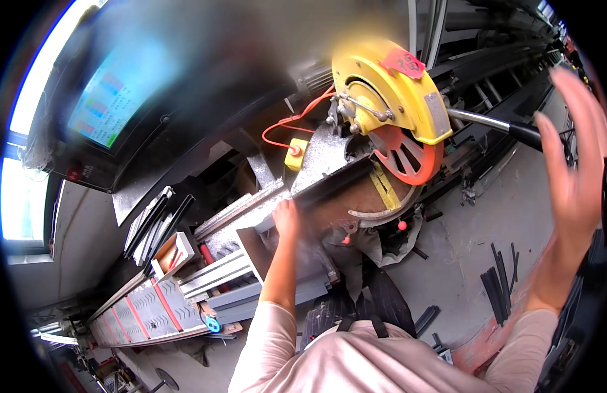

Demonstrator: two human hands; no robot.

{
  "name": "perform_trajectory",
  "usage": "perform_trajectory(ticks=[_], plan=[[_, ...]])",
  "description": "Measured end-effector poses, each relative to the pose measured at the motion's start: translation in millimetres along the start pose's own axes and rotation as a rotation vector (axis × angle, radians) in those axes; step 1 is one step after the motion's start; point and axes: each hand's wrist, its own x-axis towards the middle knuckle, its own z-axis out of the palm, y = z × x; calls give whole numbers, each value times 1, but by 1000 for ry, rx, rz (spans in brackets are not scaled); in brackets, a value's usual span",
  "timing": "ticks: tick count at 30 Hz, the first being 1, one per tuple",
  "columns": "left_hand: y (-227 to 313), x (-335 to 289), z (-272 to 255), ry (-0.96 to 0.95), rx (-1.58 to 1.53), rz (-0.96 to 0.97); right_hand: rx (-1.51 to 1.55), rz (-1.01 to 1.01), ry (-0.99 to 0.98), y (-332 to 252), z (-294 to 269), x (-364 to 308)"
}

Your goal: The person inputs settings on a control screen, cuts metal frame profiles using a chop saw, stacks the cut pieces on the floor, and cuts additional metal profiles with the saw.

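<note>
Positioning stock at the yellow saw [388, 82] appeared in hand: the left hand [287, 223], grip indeterminable, was at the dark bar [333, 179]'s left end by the worktop [326, 216]'s far edge; the right hand [575, 180], spread beside the lever handle [527, 135], needed closing for any pull.

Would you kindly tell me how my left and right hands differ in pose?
The left hand is down at the end of the dark bar; the right hand is raised beside the black handle. The left hand is bunched, while the right hand is open. Both are bare.
</note>
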Motion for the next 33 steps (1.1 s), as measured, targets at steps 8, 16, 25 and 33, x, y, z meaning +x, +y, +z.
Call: perform_trajectory(ticks=[8, 16, 25, 33], plan=[[-6, -7, -6, 28, -26, -31, 78, 165, -549, 18, 44, -36], [3, -3, -14, 9, -28, -30, 325, 689, -765, -52, 68, -208], [2, -8, -19, 18, -15, -34, 377, 875, -895, -90, 124, -285], [4, 0, -19, 7, 12, 11, 381, 901, -888, -92, 137, -298]])
